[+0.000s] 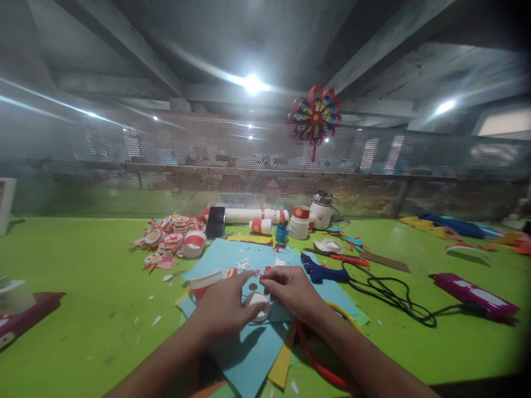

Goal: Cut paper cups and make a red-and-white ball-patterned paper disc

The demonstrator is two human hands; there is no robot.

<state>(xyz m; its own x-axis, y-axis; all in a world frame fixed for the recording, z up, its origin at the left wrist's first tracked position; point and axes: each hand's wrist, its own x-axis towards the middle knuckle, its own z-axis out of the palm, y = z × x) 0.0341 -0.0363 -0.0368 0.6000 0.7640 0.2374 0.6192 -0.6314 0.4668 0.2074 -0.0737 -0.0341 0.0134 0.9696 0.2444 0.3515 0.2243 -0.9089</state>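
Observation:
My left hand (226,303) is open, its thumb and fingers apart. Its thumb lies over a white paper disc (258,299), perhaps touching it. My right hand (292,290) is closed, pinching a small red paper piece (264,277) between thumb and forefinger. Below both hands are stacked sheets of light blue paper (249,359). Small red and white paper scraps (243,264) are scattered just beyond my fingertips. A red and white paper cup (204,281) sits beside my left hand, partly hidden by it.
Decorated paper discs (174,235) are heaped at the back left. A blue glue gun (323,272), its black cord and a purple power strip (475,296) lie on the right. Red-handled scissors (315,362) are under my right forearm. A phone (215,222) stands behind the paper.

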